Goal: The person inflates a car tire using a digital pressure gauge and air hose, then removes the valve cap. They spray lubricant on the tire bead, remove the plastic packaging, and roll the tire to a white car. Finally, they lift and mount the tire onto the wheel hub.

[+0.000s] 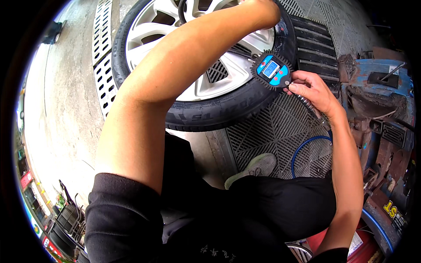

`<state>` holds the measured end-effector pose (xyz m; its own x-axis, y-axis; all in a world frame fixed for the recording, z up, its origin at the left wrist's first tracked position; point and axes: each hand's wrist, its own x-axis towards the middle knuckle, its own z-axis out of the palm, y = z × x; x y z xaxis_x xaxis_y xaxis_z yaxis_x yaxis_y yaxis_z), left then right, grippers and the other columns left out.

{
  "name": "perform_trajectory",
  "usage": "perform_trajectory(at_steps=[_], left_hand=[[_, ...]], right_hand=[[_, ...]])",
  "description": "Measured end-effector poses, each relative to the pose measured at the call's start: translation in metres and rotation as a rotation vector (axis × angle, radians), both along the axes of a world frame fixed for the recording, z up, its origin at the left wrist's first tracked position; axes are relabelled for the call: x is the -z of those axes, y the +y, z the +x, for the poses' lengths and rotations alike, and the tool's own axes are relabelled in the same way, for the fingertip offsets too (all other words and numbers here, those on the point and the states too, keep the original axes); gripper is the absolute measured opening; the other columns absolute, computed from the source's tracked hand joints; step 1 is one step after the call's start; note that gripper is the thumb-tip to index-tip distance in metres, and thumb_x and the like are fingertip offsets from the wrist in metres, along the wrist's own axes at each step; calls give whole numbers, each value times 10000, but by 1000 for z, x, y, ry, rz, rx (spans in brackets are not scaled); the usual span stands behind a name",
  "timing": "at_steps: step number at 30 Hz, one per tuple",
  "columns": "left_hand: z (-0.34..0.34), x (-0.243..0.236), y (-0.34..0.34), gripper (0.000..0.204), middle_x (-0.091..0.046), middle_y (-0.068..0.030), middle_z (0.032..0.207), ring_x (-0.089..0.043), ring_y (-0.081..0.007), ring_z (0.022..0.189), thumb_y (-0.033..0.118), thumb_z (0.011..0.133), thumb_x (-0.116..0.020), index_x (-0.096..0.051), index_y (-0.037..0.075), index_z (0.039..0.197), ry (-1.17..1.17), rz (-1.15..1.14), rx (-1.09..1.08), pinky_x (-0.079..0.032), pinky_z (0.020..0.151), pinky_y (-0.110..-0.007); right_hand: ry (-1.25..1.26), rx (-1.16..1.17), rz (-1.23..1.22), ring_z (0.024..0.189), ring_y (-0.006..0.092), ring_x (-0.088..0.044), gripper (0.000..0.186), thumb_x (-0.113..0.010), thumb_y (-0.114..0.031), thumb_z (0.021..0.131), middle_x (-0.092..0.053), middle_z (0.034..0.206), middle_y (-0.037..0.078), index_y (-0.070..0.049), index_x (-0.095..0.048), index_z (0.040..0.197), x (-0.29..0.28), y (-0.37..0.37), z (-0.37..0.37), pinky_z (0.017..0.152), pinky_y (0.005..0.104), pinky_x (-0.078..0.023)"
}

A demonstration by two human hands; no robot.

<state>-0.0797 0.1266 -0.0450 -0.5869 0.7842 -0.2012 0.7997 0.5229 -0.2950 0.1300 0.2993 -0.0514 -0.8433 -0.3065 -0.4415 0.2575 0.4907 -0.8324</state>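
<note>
A tyre on a silver alloy wheel (239,74) lies flat in front of me, its black sidewall (210,115) nearest my knees. My right hand (315,91) is closed on a digital tyre inflator gauge (271,70), which has a blue face, a lit screen and a ribbed black rim. The gauge is over the tyre's right edge. A dark hose runs from it across the spokes, under my left forearm. Reaching over the wheel, my left hand (262,12) is at the upper edge of the picture; its fingers are out of sight.
A worn blue machine (377,87) stands at the right, beside a ribbed black pad (316,50). A blue air hose (299,151) curls on the grated floor near my shoe (258,170). Perforated metal strips (104,72) run along the left of the wheel.
</note>
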Motion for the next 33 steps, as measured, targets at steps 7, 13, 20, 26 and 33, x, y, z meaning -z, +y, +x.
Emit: perform_trajectory(at_steps=[7, 13, 20, 26, 33], left_hand=[[-1, 0, 0, 313, -745, -46, 1299, -708, -217, 1201, 266, 1023, -570, -784, 166, 1227, 5, 22, 20, -559, 926, -384], [-2, 2, -4, 321, -740, -51, 1307, -700, -201, 1213, 316, 992, -623, -785, 170, 1227, 34, 33, -2, -554, 935, -368], [3, -37, 9, 397, -742, -69, 1283, -688, -246, 1234, 317, 892, -732, -767, 169, 1259, -275, -79, -230, -534, 980, -397], [4, -49, 13, 361, -754, -57, 1270, -706, -254, 1210, 151, 916, -668, -765, 164, 1264, -418, -63, -385, -555, 952, -412], [-15, -48, -13, 259, -784, -111, 999, -769, -227, 818, 60, 905, -660, -763, 3, 1136, -506, -28, -350, -604, 797, -426]], right_hand=[[-58, 27, -44, 959, 152, -651, 555, -843, -371, 847, -702, 1032, 72, 36, -673, 1183, -1, 0, 2, 909, 316, -519], [-91, 49, -78, 1020, 173, -667, 587, -872, -321, 828, -709, 1114, 97, 30, -650, 1243, -1, -3, 5, 957, 332, -525], [-125, 69, -101, 1022, 172, -674, 601, -906, -205, 782, -716, 1094, 102, 26, -618, 1256, 0, -1, 11, 921, 341, -541], [-95, 18, -3, 1068, 176, -669, 576, -849, -62, 796, -697, 1160, 86, 34, -580, 1295, 5, 3, 12, 950, 340, -542], [-118, -33, 119, 891, 106, -617, 357, -689, -4, 808, -712, 985, 48, 53, -637, 1157, -39, -12, 11, 805, 312, -520]])
